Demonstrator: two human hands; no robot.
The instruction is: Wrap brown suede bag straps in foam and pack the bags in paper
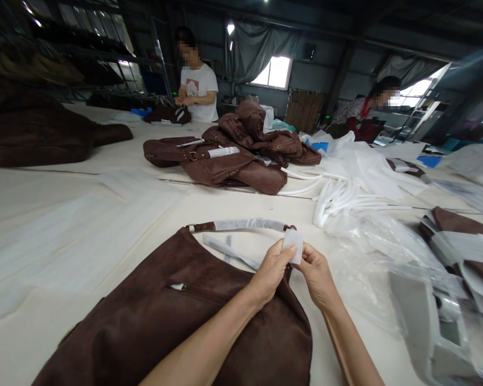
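Note:
A brown leather handbag [156,311] lies flat on the pale table in front of me. Its strap [203,227] arches at the top, with white wrapping [249,223] around the middle. At the strap's right end, my left hand [274,264] pinches a small white sheet [293,244], thumb on its face. My right hand [314,271] has its fingers closed at the sheet's right edge, by the strap end. The fingertips are partly hidden behind the sheet. White covering also shows on the zipper pull [178,287]. Pale strips [229,249] lie inside the strap's loop.
Several brown bags [241,155] are heaped beyond, with white foam tubes [338,198] to their right. A grey tape dispenser [418,316] stands at right amid clear plastic [366,262]. White sheets [64,230] lie left. Two people, one in a white shirt [201,88], are across the table.

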